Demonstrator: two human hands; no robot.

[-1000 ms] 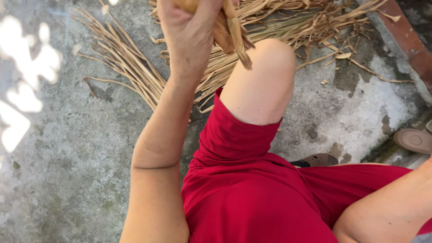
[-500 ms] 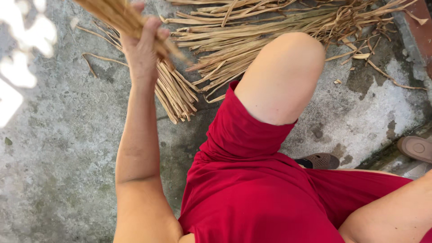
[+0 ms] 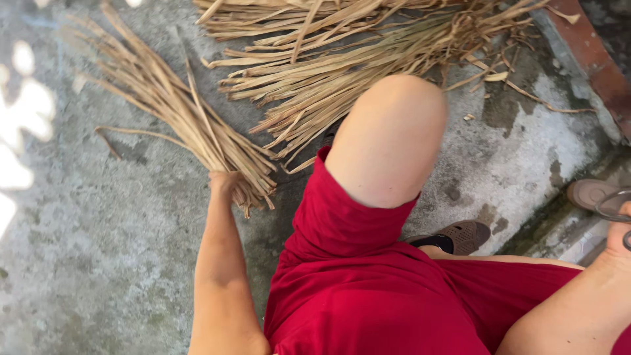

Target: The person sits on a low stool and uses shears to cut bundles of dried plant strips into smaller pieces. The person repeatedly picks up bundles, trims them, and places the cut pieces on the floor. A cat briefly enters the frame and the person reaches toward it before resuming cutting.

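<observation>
My left hand is closed around the lower end of a bundle of dried, tan leaf strips. The bundle lies on the concrete floor and fans away up-left from the hand. A bigger heap of the same dried strips is spread on the floor beyond my raised knee, an arm's reach from the left hand. Only the wrist and heel of my right hand show at the right edge. A dark looped object sits at its fingers, and the grip itself is cut off.
I sit in red shorts on rough grey concrete. A brown perforated shoe lies under my leg and another shoe sits at the right. A reddish brick edge borders the floor at top right.
My left hand has come down from head height to the floor, bringing the bundle of dried strips with it and laying it out to the left of my knee.
</observation>
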